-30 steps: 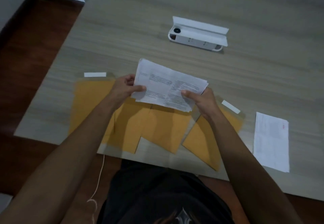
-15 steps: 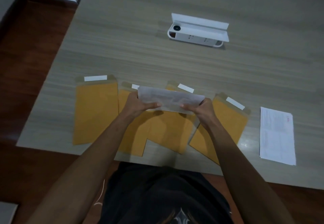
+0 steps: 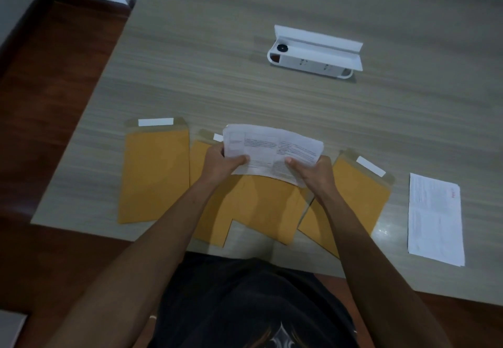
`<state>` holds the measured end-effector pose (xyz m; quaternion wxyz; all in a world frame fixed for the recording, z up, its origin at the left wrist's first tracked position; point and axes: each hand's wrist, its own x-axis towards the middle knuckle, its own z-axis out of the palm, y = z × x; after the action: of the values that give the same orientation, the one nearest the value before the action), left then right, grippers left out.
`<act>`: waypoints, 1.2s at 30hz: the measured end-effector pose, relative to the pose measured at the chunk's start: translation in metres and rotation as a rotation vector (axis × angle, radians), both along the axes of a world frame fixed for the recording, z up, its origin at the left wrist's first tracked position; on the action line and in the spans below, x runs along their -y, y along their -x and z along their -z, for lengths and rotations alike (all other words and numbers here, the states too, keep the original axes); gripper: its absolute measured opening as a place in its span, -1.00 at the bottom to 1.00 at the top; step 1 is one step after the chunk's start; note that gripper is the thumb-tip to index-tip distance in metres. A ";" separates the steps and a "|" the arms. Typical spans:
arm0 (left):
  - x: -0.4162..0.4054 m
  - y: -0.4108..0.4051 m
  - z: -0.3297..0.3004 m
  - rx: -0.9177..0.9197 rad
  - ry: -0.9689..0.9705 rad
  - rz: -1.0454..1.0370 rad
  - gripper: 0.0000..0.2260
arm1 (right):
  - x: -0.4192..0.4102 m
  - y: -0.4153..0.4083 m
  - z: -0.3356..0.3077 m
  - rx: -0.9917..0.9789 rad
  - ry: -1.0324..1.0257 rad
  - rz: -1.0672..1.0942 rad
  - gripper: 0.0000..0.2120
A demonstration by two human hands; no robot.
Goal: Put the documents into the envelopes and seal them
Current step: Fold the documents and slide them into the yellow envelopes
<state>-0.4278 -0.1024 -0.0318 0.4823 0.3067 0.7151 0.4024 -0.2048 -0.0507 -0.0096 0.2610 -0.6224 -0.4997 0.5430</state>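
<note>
Above the middle of the envelope row, we've got the printed sheets point(image 3: 273, 151) held off the table in both hands, and they've just swung back up to face us: half a second ago we saw them tipped nearly edge-on and lower over the envelopes, and a second ago they were open to us much as now, so we read this as squaring or folding the bundle, not inserting it yet. The left hand point(image 3: 220, 161) pinches the left end, thumb on top and fingers curled under; the right hand point(image 3: 313, 169) grips the right end the same way, thumb over the print. No envelope has been picked up or opened, so in our view no document is in yet and every flap we can see lies unsealed. Counting outward: we make four brown envelopes, the far-left envelope point(image 3: 155, 173) lying apart, two middle ones, the second envelope point(image 3: 209, 219) and the third envelope point(image 3: 269, 208), overlapping under the hands, and the right envelope point(image 3: 359, 192) tilted beside them. White seal strips show on three; the third's top is hidden by the sheets. One more folded document point(image 3: 435, 217) waits well to the right, making two paper bundles. Further back on the wooden table point(image 3: 217, 48) sits one white box point(image 3: 315, 51) with its lid open
</note>
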 end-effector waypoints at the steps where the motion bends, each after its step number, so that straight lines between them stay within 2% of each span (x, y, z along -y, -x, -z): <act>1: -0.001 0.004 -0.002 -0.060 -0.024 -0.009 -0.67 | -0.002 0.000 -0.003 0.015 -0.024 -0.001 -0.76; 4: 0.002 0.029 0.000 -0.435 -0.002 0.031 -0.54 | -0.011 -0.002 -0.012 0.042 -0.073 0.015 -0.75; 6: 0.009 0.047 0.004 -0.720 0.102 0.186 -0.41 | -0.016 -0.003 -0.016 0.068 -0.085 0.012 -0.74; 10: 0.017 0.060 0.011 -0.982 0.267 0.526 -0.14 | -0.024 -0.001 -0.025 0.071 -0.079 -0.006 -0.77; 14: 0.013 0.065 0.013 -1.084 0.282 0.730 0.01 | -0.029 0.007 -0.033 0.093 -0.110 -0.024 -0.78; 18: 0.015 0.069 0.013 -1.141 0.226 0.841 -0.06 | -0.035 0.015 -0.040 0.192 -0.175 -0.074 -0.74; 26: 0.023 0.073 0.015 -1.126 0.132 0.814 -0.11 | -0.043 0.042 -0.045 0.419 -0.253 -0.276 -0.72; 30: 0.026 0.074 0.014 -1.104 0.120 0.793 -0.12 | -0.054 0.051 -0.050 0.489 -0.208 -0.385 -0.71; 36: 0.026 0.071 0.011 -1.087 0.136 0.785 -0.11 | -0.077 0.056 -0.050 0.470 -0.094 -0.538 -0.69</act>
<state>-0.4988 -0.1284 -0.0427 0.1825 0.6720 0.7152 -0.0602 -0.2605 0.0264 0.0401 0.0152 -0.5636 -0.7166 0.4107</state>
